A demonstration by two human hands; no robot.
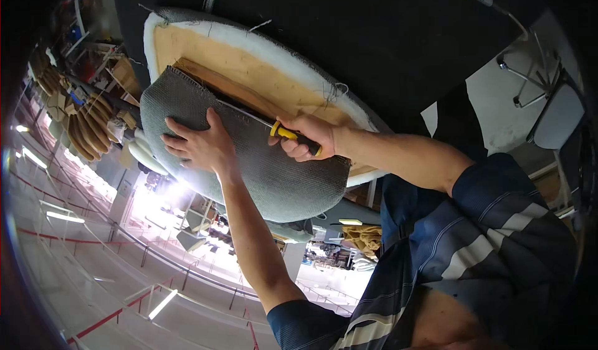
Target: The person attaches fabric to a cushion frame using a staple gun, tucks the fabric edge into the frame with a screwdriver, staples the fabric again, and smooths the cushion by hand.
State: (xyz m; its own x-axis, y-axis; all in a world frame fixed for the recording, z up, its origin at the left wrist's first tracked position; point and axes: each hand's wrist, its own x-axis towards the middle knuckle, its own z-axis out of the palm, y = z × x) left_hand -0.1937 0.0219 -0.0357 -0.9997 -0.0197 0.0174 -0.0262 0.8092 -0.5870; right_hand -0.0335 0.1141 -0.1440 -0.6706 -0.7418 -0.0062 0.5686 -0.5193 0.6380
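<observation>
Grey fabric (pixel 261 163) lies under the flat-spread left hand (pixel 199 144); right hand (pixel 308 138), grip closed, holds one yellow-handled tool (pixel 298 139).

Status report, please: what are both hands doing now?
Left hand flat on grey fabric cover, pressing it down. Right hand shut on yellow-and-black tool handle, tip at fabric edge by foam cushion. Nothing in the way.

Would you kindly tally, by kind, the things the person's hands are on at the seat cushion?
Grey fabric cover, under the flat left hand: 1
Foam seat pad with white wadding edge: 1
Yellow-and-black handled tool, shut in the right hand: 1
Total: 3
</observation>
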